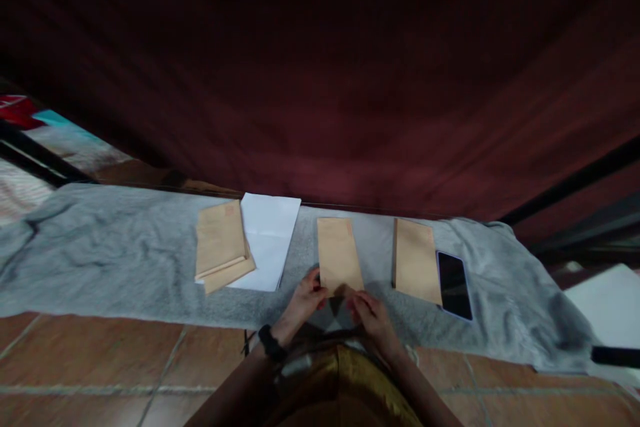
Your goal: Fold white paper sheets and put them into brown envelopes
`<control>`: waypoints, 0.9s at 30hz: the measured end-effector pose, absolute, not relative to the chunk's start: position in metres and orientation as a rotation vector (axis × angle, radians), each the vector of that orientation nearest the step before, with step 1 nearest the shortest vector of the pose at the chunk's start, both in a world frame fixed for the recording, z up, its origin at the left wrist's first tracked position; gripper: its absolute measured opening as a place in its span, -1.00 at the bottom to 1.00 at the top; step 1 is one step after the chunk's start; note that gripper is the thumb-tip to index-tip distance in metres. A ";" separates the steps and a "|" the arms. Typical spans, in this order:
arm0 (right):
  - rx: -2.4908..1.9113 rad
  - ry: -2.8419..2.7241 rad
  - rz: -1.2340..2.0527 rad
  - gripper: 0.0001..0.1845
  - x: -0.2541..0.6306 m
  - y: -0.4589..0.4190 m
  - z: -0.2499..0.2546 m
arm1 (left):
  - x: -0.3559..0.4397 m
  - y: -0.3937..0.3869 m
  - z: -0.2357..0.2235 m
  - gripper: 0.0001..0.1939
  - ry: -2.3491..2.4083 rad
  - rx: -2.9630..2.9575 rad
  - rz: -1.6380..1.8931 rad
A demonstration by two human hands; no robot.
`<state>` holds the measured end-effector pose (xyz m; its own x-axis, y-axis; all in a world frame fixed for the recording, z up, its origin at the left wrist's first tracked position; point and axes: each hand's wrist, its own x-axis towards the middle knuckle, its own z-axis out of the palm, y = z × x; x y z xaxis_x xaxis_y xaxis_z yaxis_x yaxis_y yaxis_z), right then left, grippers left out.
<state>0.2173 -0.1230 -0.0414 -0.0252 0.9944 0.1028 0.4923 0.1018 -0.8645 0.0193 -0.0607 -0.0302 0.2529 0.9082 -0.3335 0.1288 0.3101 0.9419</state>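
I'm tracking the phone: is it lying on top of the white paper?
No, the phone lies beside the right-hand envelope stack, away from the white paper.

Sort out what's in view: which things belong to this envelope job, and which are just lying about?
Likely part of the job:
Middle envelope, at left hand and right hand
Right-hand envelopes
Left-hand envelopes
White paper, partly under those

Probably just lying about:
Phone
Red item and turquoise item, far left, too blurred to name
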 end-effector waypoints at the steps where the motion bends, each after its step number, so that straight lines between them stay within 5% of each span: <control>1: -1.486 -1.784 0.686 -0.54 0.221 -0.124 -0.039 | 0.016 -0.063 -0.032 -0.41 1.262 1.222 0.708; 7: -1.401 -2.435 0.145 -0.34 0.230 -0.127 -0.033 | 0.018 -0.071 -0.034 -0.56 1.747 1.974 0.685; 13: -1.430 -2.453 0.113 -0.35 0.229 -0.129 -0.042 | 0.052 -0.033 -0.036 -0.49 1.341 2.532 0.558; 27: -1.456 -2.479 0.060 -0.33 0.230 -0.127 -0.045 | 0.083 0.075 -0.049 -0.36 1.431 2.625 0.316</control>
<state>0.2301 -0.1274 -0.0453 -0.4614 0.8630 0.2059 0.8520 0.4957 -0.1684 0.0828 0.0748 -0.0485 0.5268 0.8417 0.1185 0.8133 -0.5397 0.2174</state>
